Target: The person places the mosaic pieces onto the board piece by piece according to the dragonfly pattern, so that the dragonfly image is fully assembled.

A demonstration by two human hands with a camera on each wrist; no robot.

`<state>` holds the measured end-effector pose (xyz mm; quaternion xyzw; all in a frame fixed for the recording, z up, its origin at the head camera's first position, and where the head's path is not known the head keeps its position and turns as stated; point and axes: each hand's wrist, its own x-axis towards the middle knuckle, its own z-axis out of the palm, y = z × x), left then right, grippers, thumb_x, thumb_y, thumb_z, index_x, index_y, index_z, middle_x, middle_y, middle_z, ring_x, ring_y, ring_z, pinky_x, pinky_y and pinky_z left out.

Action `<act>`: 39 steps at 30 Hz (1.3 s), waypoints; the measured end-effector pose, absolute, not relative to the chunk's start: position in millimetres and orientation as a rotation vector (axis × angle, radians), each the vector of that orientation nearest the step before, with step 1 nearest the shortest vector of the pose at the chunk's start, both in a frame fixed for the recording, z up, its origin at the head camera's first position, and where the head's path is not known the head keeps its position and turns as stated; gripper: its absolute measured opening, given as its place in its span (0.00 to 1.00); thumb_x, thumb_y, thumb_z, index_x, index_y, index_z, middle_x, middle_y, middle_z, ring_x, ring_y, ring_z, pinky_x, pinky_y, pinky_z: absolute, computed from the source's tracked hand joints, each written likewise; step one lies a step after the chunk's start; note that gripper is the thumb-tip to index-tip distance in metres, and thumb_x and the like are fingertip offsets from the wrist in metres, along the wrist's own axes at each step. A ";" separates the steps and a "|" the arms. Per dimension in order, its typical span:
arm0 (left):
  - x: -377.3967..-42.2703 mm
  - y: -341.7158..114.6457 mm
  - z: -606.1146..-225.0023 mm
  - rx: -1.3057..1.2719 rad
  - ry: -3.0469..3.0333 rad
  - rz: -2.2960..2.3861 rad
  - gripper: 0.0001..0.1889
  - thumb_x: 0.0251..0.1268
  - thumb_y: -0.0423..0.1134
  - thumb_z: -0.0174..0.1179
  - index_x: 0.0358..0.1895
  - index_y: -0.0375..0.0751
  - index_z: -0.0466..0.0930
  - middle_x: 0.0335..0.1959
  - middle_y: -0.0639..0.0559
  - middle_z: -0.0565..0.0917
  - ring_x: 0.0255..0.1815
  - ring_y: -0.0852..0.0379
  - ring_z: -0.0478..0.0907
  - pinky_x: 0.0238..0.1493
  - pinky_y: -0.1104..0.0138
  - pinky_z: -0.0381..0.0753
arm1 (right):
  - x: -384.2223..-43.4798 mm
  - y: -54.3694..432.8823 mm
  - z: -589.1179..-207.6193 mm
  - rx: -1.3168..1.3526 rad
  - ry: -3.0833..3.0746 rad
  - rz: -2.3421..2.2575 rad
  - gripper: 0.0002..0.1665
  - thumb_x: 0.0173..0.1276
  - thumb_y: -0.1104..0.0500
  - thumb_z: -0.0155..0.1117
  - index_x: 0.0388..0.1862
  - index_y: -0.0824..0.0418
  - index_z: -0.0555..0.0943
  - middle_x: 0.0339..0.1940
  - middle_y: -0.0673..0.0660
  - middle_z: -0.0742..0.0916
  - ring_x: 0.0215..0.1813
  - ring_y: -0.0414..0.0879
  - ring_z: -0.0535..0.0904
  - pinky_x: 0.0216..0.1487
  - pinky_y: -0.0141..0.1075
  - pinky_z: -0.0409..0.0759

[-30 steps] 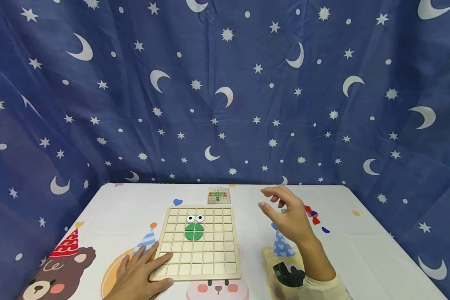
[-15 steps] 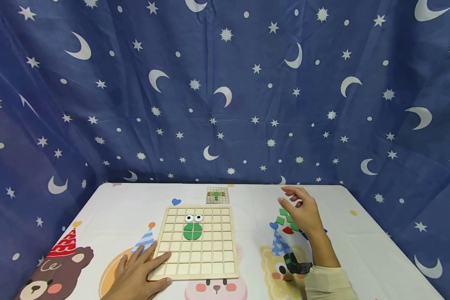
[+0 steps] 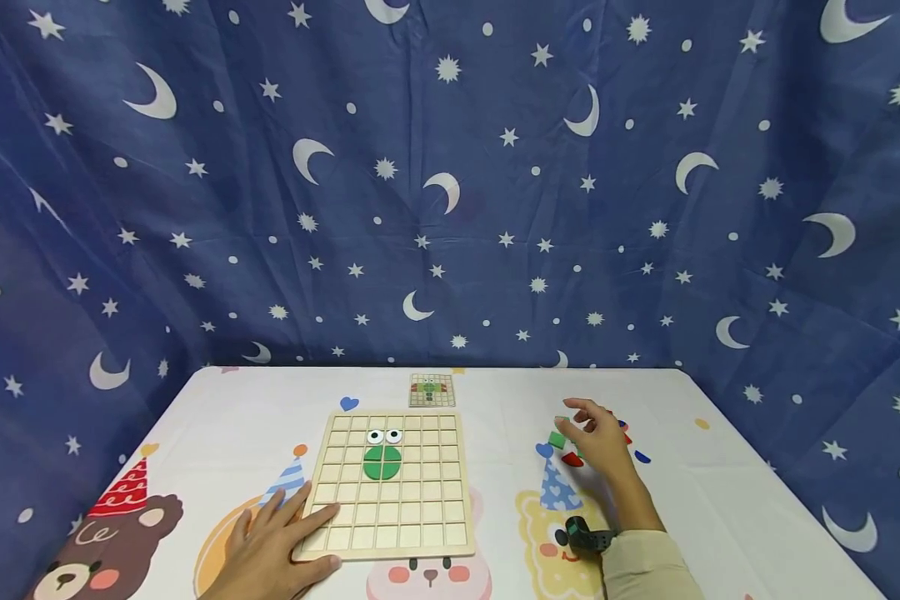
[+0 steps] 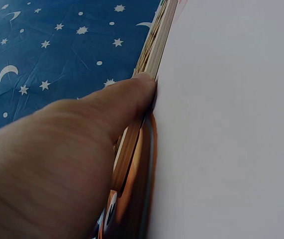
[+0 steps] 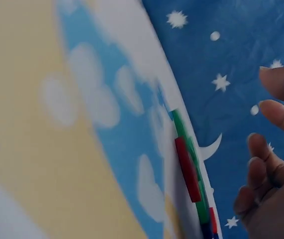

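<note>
Right hand [image 3: 598,437] is now over the loose pieces on the right of the table [image 3: 720,508] — a second ago it hung between them and the board [image 3: 432,493], and half a second ago it was already at the pile but higher in the head view. Grip is empty: fingers bent loosely, thumb and fingertips apart, nothing between them, and the right wrist view shows the fingers clear of the pieces. Near the thumb: a green square [image 3: 557,439] and a red piece [image 3: 572,459]; a blue piece [image 3: 642,457] lies on the far side of the wrist, visible again after the forearm mostly hid it half a second ago. More red and green bits are partly covered by the hand, count unclear. Left hand [image 3: 273,537] hasn't moved: fingers spread along the board's left edge, index over the outer cells, thumb against the near edge — resting, not clenched. Board is unchanged too, flat in front of the person, with two eye pieces [image 3: 393,436] set above a green disc [image 3: 392,471] made of quarters. Picture card [image 3: 431,389] lies just beyond its far edge, same spot.
</note>
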<state>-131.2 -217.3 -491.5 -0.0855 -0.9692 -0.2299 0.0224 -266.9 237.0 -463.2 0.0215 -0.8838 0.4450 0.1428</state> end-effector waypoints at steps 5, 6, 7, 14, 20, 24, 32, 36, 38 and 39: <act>-131.2 -217.3 -491.7 -0.253 -3.029 -0.707 0.38 0.46 0.75 0.59 0.61 0.60 0.79 0.71 0.45 0.65 0.71 0.31 0.50 0.59 0.32 0.41 | -270.4 240.5 -476.1 0.008 -2.682 1.203 0.23 0.63 0.57 0.69 0.57 0.62 0.80 0.43 0.63 0.80 0.40 0.55 0.73 0.34 0.39 0.77; -131.3 -217.3 -491.8 -0.254 -3.028 -0.706 0.38 0.46 0.75 0.59 0.61 0.60 0.79 0.71 0.45 0.65 0.71 0.31 0.50 0.59 0.32 0.41 | -271.2 241.1 -478.2 0.003 -2.697 1.179 0.23 0.63 0.57 0.69 0.56 0.62 0.80 0.43 0.63 0.80 0.40 0.55 0.74 0.35 0.40 0.78; -131.3 -217.4 -492.0 -0.259 -3.023 -0.704 0.38 0.47 0.75 0.59 0.61 0.60 0.79 0.71 0.44 0.65 0.71 0.31 0.50 0.59 0.32 0.41 | -271.6 241.6 -479.9 -0.001 -2.712 1.156 0.23 0.63 0.58 0.69 0.56 0.62 0.80 0.42 0.63 0.80 0.40 0.55 0.74 0.37 0.41 0.79; -130.9 -216.9 -492.4 -0.285 -2.982 -0.685 0.36 0.48 0.74 0.60 0.61 0.61 0.79 0.70 0.44 0.66 0.70 0.30 0.51 0.59 0.33 0.43 | -272.1 239.3 -483.8 -0.022 -2.843 1.012 0.25 0.61 0.58 0.71 0.57 0.63 0.79 0.42 0.62 0.78 0.44 0.56 0.73 0.52 0.54 0.75; -130.0 -217.0 -492.4 -0.296 -2.966 -0.694 0.36 0.49 0.73 0.60 0.61 0.62 0.79 0.70 0.45 0.66 0.70 0.30 0.52 0.59 0.34 0.44 | -274.4 235.8 -488.0 -0.103 -2.910 0.907 0.18 0.61 0.59 0.69 0.50 0.62 0.82 0.46 0.63 0.76 0.49 0.58 0.71 0.56 0.57 0.73; -130.0 -217.6 -492.8 -0.293 -2.972 -0.688 0.36 0.49 0.73 0.60 0.61 0.62 0.79 0.70 0.44 0.66 0.70 0.30 0.52 0.59 0.34 0.44 | -275.5 234.1 -489.4 -0.101 -2.904 0.900 0.14 0.62 0.61 0.69 0.46 0.63 0.82 0.44 0.62 0.77 0.48 0.57 0.72 0.56 0.56 0.73; -130.8 -218.0 -492.6 -0.277 -2.992 -0.690 0.37 0.48 0.74 0.59 0.61 0.60 0.79 0.70 0.44 0.66 0.70 0.30 0.51 0.59 0.33 0.42 | -270.1 230.1 -475.2 -0.074 -2.795 1.113 0.14 0.65 0.62 0.65 0.49 0.64 0.80 0.39 0.57 0.81 0.37 0.51 0.77 0.42 0.42 0.82; -131.1 -218.4 -493.2 -0.280 -2.986 -0.699 0.37 0.48 0.74 0.59 0.61 0.61 0.79 0.70 0.44 0.66 0.70 0.30 0.51 0.59 0.33 0.42 | -265.9 227.0 -461.7 -0.030 -2.729 1.123 0.18 0.66 0.61 0.65 0.54 0.65 0.79 0.40 0.57 0.82 0.38 0.50 0.75 0.35 0.36 0.80; -131.0 -218.5 -493.4 -0.281 -2.984 -0.706 0.36 0.48 0.74 0.59 0.61 0.62 0.79 0.70 0.44 0.66 0.70 0.30 0.51 0.59 0.33 0.43 | -263.8 224.5 -453.5 0.026 -2.686 1.073 0.19 0.65 0.61 0.66 0.54 0.65 0.80 0.42 0.57 0.83 0.41 0.51 0.75 0.38 0.38 0.78; -130.8 -218.6 -493.5 -0.282 -2.982 -0.710 0.36 0.48 0.74 0.59 0.61 0.62 0.79 0.70 0.44 0.66 0.70 0.30 0.51 0.59 0.33 0.43 | -262.5 222.9 -449.2 0.057 -2.664 1.046 0.19 0.64 0.60 0.66 0.54 0.65 0.81 0.42 0.57 0.83 0.43 0.52 0.75 0.39 0.40 0.77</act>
